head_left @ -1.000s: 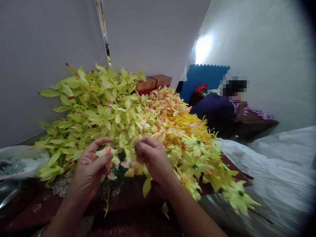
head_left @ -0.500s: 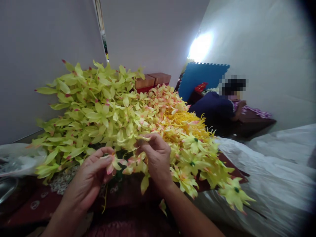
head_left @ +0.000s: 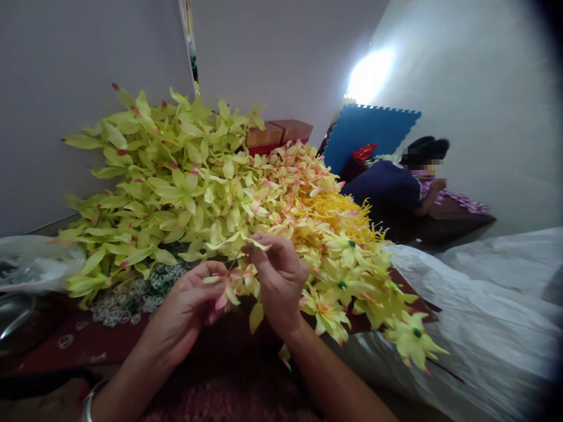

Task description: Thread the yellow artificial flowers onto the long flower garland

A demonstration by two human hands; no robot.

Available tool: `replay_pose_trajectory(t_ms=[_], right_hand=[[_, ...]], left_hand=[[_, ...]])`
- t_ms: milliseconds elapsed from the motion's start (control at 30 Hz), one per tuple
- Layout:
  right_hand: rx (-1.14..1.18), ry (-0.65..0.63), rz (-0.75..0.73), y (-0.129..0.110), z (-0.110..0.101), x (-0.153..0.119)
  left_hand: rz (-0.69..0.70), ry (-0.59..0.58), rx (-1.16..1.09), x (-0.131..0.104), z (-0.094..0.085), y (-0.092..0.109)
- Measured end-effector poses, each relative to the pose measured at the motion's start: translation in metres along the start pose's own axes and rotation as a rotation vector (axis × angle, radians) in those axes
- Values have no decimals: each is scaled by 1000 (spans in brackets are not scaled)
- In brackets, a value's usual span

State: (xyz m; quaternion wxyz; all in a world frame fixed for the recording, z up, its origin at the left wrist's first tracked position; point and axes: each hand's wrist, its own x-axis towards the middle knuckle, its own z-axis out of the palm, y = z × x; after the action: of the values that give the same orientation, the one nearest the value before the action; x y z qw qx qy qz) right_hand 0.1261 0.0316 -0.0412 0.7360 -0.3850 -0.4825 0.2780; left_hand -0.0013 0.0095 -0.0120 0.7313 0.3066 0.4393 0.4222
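Pink-tipped blossom [head_left: 227,291], held in a narrow pinch of the left hand [head_left: 188,312], above the near part of the table [head_left: 83,346]. Just beside it, the right hand [head_left: 281,280], also in a narrow pinch, on a yellow-green petal piece [head_left: 238,241]. Perhaps contact between these two pieces, but difficult to tell from this view. Behind both hands, a large heap of yellow-green petals [head_left: 180,186], and next to it a smaller heap of pinkish petals [head_left: 301,170]. Towards the right, yellow strands [head_left: 336,212] and full flowers [head_left: 326,312]. Left of the left hand, small whitish rings [head_left: 124,303] on the table. Farther away, a person in a dark blue shirt [head_left: 383,187].
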Motion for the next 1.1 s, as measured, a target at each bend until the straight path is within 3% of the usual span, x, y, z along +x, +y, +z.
replay_pose_trajectory(t_ms=[433, 600, 700, 833, 1100], right_hand=[[-108, -229, -288, -5, -4, -5], [-136, -307, -413, -7, -9, -8], [-156, -369, -471, -7, -13, -10], [-201, -456, -518, -9, -18, -12], [-237, -574, -612, -13, -23, -12]], left_hand=[[141, 35, -94, 4, -9, -4], [279, -5, -18, 3, -8, -4], [334, 34, 9, 0, -4, -4], [354, 78, 17, -2, -4, -4], [360, 46, 57, -8, -11, -4]])
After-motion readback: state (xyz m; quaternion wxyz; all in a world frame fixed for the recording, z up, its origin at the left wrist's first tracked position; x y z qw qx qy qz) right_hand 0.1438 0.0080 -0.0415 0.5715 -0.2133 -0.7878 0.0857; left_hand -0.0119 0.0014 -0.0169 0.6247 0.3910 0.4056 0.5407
